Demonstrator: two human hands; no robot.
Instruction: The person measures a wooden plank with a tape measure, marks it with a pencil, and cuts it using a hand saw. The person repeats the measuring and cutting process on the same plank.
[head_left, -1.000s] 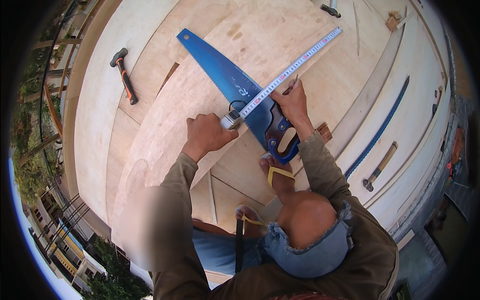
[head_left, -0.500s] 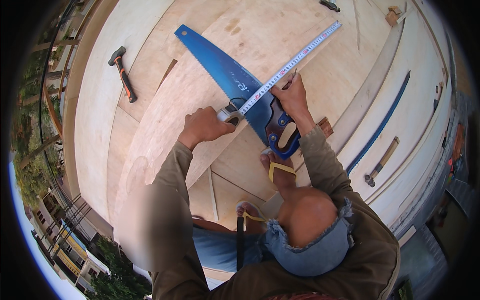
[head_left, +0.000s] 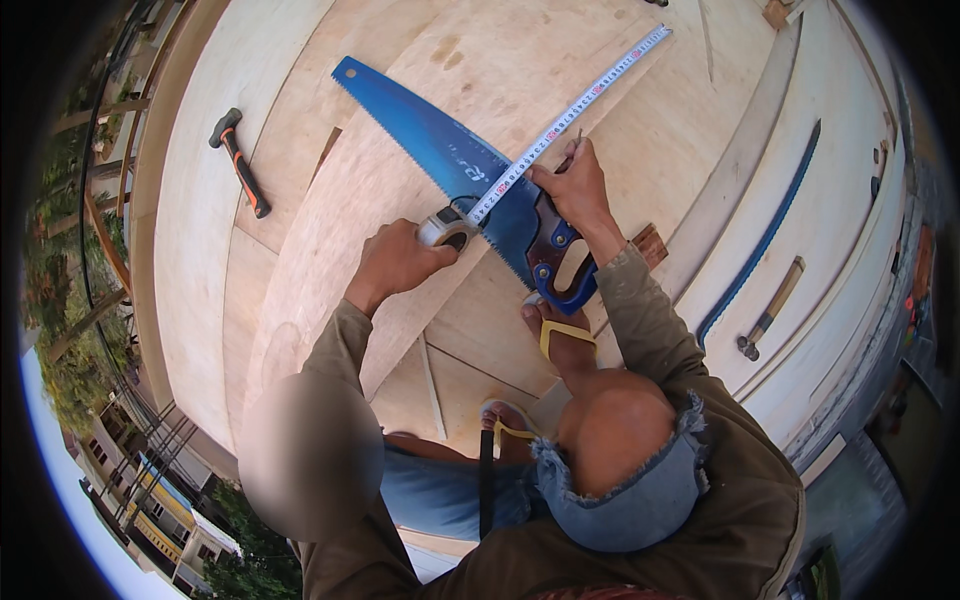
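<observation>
My left hand (head_left: 398, 258) is closed on a silver tape measure case (head_left: 443, 228). Its white blade (head_left: 595, 95) stretches diagonally to the upper right across a blue handsaw (head_left: 420, 130). My right hand (head_left: 572, 188) pinches the tape just above the saw's handle (head_left: 566, 279), with a thin dark pointed item poking up from the fingers, too small to make out. The saw lies on the pale curved plywood (head_left: 330, 265), its tip to the upper left and its handle near my sandaled foot (head_left: 563, 345).
An orange-and-black hammer (head_left: 240, 165) lies at the left, a wooden-handled hammer (head_left: 772, 310) and a narrow blue saw blade (head_left: 762, 240) at the right. Wood scraps (head_left: 780, 15) sit at the top right. The boarded platform drops off at both sides, with trees and buildings beyond.
Both my hands, the tape and the saw have shifted slightly up and to the left in the picture. My left thumb has moved a little on the tape case.
</observation>
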